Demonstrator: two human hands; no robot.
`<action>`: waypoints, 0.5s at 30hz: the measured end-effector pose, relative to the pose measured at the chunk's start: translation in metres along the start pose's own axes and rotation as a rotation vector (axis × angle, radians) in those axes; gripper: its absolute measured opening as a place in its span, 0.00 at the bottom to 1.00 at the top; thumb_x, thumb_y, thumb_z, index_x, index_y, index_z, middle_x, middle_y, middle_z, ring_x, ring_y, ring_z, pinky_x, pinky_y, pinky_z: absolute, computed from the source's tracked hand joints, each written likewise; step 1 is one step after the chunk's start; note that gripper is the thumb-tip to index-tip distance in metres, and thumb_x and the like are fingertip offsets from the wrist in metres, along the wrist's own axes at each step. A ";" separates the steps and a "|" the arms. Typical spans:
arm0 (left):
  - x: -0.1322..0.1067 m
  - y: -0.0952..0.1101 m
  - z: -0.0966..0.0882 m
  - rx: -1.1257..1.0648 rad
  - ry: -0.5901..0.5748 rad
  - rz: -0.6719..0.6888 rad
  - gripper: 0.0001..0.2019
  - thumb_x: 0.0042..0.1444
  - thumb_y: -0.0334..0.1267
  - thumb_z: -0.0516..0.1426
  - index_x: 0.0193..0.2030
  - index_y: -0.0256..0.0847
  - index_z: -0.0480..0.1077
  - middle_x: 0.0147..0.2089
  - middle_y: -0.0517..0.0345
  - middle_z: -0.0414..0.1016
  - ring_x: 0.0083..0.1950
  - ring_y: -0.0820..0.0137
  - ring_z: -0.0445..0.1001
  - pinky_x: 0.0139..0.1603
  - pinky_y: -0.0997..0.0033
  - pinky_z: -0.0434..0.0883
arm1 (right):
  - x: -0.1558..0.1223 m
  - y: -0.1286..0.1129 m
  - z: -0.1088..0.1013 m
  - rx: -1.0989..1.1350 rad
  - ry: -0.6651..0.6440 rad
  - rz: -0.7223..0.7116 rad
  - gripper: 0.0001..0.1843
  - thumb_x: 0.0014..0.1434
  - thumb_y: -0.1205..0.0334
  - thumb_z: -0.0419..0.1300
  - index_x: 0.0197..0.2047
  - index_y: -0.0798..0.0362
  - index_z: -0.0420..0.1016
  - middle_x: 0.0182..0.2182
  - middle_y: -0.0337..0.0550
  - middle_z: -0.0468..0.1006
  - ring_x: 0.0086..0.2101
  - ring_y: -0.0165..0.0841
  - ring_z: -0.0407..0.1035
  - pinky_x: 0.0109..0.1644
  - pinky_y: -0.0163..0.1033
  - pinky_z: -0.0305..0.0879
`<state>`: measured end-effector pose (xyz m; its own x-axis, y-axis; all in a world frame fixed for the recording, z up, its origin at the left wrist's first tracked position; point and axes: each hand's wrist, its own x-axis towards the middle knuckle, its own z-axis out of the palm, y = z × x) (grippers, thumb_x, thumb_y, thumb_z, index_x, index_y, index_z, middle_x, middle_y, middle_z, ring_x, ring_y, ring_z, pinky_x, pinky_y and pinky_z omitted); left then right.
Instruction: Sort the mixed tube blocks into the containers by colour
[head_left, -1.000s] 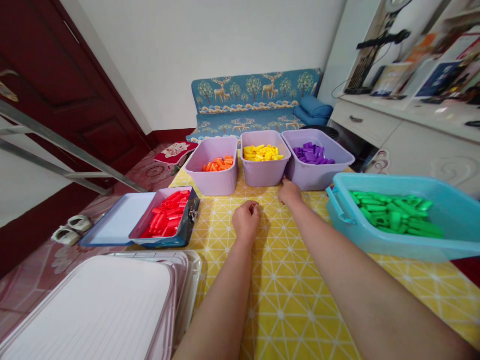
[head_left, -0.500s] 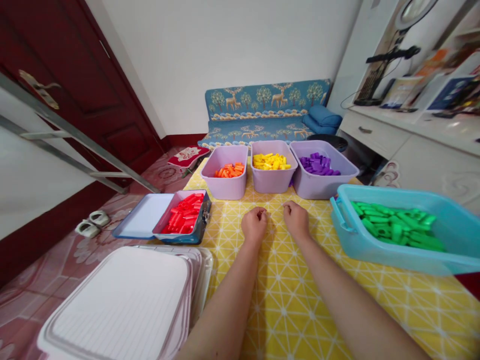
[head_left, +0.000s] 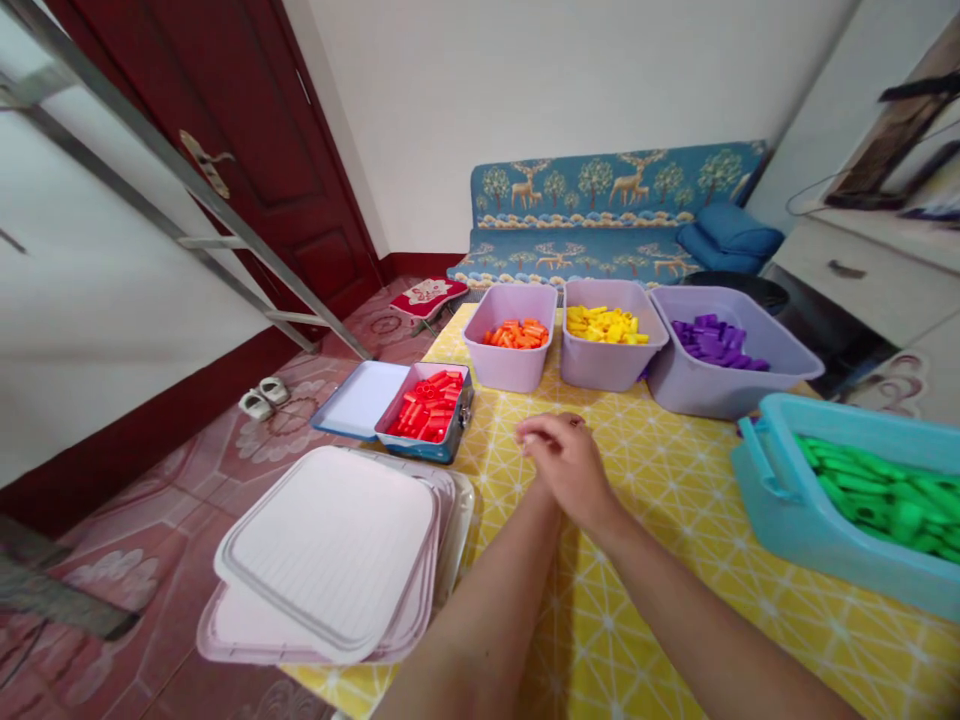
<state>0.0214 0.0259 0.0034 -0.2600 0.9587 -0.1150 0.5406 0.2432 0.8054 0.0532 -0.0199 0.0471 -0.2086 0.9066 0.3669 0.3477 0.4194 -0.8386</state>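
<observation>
Over the yellow tablecloth (head_left: 510, 440) my right hand (head_left: 574, 475) lies across my left hand, its fingers reaching over to the left with a gap between thumb and forefinger. Most of my left hand (head_left: 576, 419) is covered by the right one; only a small part shows behind it, so its fingers cannot be read. No object is visible in either hand. Closest ahead are lilac bins with orange pieces (head_left: 517, 334) and yellow pieces (head_left: 606, 325). To the left, an open tin box (head_left: 444, 447) holds red pieces (head_left: 427, 407).
A third lilac bin (head_left: 720, 395) holds purple pieces (head_left: 716, 342). On the right a turquoise tub (head_left: 825, 530) contains green pieces (head_left: 892, 495). Stacked lids (head_left: 330, 550) lie at the left table edge. A blue patterned sofa (head_left: 570, 245) stands beyond.
My hands were apart, each curled above the cloth; now the right has come over the left. The view has turned to the left, shifting the bins rightward.
</observation>
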 end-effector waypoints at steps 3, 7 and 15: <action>0.000 -0.002 0.001 -0.014 0.051 0.137 0.14 0.56 0.36 0.51 0.36 0.42 0.79 0.35 0.56 0.81 0.41 0.70 0.76 0.45 0.78 0.69 | -0.004 -0.048 0.044 -0.139 -0.388 -0.085 0.10 0.55 0.66 0.55 0.38 0.50 0.77 0.36 0.41 0.80 0.36 0.31 0.72 0.42 0.35 0.64; 0.004 -0.010 0.005 0.023 0.060 0.255 0.12 0.57 0.37 0.53 0.42 0.46 0.77 0.40 0.57 0.81 0.40 0.68 0.76 0.44 0.72 0.68 | -0.007 -0.078 0.073 -0.404 -0.632 -0.260 0.15 0.54 0.65 0.59 0.46 0.48 0.74 0.42 0.43 0.76 0.41 0.35 0.69 0.42 0.39 0.62; 0.009 -0.015 0.010 0.040 0.043 0.269 0.12 0.57 0.36 0.52 0.43 0.47 0.76 0.40 0.59 0.80 0.41 0.69 0.75 0.42 0.73 0.68 | -0.022 -0.076 0.090 -0.519 -0.935 -0.888 0.06 0.57 0.69 0.59 0.29 0.53 0.72 0.31 0.42 0.72 0.40 0.38 0.64 0.35 0.40 0.61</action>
<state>0.0193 0.0324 -0.0154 -0.1362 0.9827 0.1255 0.6256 -0.0130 0.7801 -0.0511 -0.0754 0.0662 -0.9920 0.0486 0.1166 0.0309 0.9883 -0.1495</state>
